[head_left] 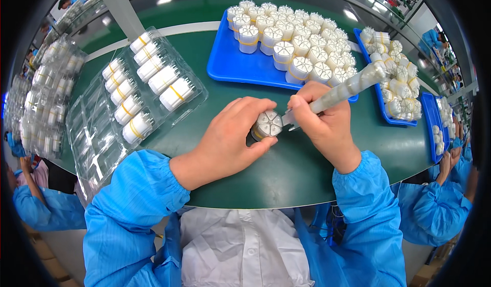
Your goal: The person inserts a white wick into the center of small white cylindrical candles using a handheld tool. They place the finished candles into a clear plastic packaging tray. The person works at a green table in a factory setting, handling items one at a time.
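My left hand (222,141) is closed round a short white cylinder (269,123) just above the green table, thumb in front and fingers behind. Its round end faces up, split into wedge-shaped sections, and a yellow band shows low on its side. In my right hand (327,128) is a hand tool with a thick, pale grey, bumpy handle (353,86), pinched between thumb and fingers. The handle slants up to the right. A narrow metal tip (289,119) meets or nearly meets the cylinder's right edge; contact is unclear.
A blue tray (223,62) full of similar banded cylinders stands beyond my hands. At left lies a clear plastic tray (94,133), partly filled with cylinders on their sides. More blue trays (379,100) line the right. Stacked clear trays (48,103) stand far left. Co-workers sit on both sides.
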`<state>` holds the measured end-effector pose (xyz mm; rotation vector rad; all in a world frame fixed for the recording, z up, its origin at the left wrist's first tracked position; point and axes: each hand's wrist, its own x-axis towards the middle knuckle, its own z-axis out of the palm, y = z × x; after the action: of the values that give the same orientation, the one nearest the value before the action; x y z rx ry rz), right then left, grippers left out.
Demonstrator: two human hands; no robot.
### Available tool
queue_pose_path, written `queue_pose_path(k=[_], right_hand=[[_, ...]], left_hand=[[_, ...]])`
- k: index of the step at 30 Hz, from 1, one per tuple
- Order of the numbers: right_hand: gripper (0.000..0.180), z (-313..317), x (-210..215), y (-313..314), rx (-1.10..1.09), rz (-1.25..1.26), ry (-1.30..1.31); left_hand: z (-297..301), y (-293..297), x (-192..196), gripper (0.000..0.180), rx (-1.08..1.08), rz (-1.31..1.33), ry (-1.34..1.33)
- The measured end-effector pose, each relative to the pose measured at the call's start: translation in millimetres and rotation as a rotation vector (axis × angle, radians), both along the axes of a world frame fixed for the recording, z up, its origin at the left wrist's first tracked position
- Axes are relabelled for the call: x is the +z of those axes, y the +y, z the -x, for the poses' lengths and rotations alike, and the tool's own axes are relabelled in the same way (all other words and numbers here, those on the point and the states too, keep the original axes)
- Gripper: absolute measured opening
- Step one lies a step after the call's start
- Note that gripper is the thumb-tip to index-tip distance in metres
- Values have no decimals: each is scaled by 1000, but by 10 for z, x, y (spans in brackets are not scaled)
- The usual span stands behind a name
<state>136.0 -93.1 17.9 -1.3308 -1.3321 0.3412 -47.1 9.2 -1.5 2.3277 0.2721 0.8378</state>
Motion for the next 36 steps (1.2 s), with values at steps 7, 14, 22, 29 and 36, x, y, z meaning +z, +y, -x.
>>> queue_pose_path(k=[7,14,22,29,36], right_hand=[[16,25,8,6,14,124,-88],[15,30,-32,26,-7,60,51],[16,4,-1,17,7,94,92],[17,-2,-15,27,1,153,-19],[17,-42,28,24,-29,111,129]], left_hand=[[-6,35,-36,57,-42,-49,-14],[28,44,30,64,34,-50,74],[12,17,-5,71,-40,136,-24],[-16,37,75,71,10,-88,120],[-13,33,-45,70,-40,69,-23]])
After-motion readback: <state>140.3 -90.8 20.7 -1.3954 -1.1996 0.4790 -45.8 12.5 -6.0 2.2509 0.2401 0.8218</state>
